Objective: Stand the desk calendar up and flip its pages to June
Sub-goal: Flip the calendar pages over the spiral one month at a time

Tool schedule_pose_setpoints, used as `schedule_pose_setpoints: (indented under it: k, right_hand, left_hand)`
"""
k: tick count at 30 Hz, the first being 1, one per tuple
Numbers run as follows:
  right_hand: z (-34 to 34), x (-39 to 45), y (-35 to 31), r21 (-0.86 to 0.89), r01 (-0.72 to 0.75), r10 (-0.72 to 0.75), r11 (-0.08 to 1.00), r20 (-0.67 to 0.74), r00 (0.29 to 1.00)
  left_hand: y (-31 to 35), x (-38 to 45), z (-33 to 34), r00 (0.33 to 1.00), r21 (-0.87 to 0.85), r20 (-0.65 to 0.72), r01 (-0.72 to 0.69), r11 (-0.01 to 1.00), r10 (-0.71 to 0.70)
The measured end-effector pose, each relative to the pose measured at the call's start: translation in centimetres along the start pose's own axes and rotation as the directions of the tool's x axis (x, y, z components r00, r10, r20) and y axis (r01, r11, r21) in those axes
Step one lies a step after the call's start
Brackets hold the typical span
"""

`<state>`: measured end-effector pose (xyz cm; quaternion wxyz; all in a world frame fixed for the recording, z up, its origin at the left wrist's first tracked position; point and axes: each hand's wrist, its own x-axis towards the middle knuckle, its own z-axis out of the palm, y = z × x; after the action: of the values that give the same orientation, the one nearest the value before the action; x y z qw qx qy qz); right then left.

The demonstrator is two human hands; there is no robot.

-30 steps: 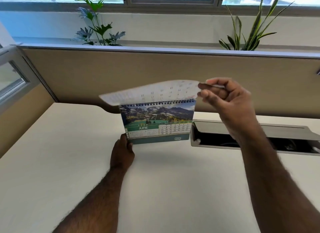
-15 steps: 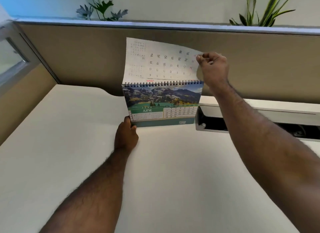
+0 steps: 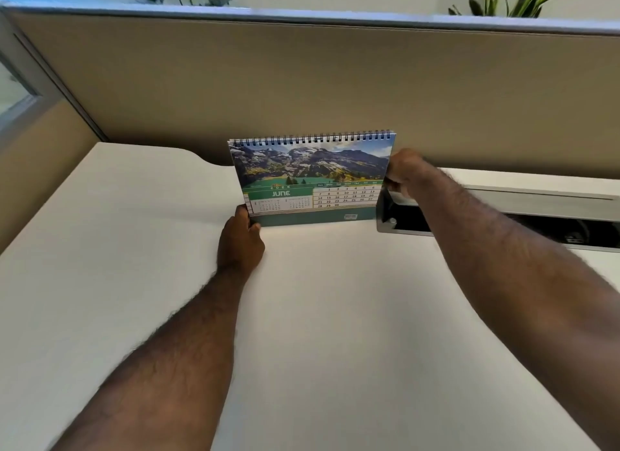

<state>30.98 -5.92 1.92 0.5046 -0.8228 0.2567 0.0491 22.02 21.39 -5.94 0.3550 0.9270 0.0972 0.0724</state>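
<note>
The desk calendar stands upright on the white desk, spiral binding on top. Its front page shows a mountain lake photo and the word JUNE with a date grid. My left hand grips the calendar's lower left corner. My right hand is at the calendar's right edge, fingers curled behind it; the flipped page it held is hidden behind the calendar, so what the fingers pinch cannot be seen.
A beige partition wall rises right behind the calendar. An open cable tray with a grey lid is set in the desk to the right. Plants stand beyond the partition. A glass panel is at the left.
My right hand carried the lifted page up, over the spiral and down behind the calendar. The June page now shows fully. My left hand kept hold of the lower left corner.
</note>
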Motion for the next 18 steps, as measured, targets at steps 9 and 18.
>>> schedule_pose_setpoints:
  k: [9,18]
  right_hand:
    - [0.6,-3.2,3.6,0.093,0.224,-0.175,0.97,-0.373,0.911]
    - [3.5,-7.7,7.9,-0.006,0.388,-0.373,0.922,-0.288,0.882]
  left_hand:
    - [0.2,0.0,-0.1,1.0,0.008,0.008,0.018,1.0,-0.018]
    - [0.9,-0.1,-0.6,0.998,-0.013,0.004,0.056,0.998,-0.056]
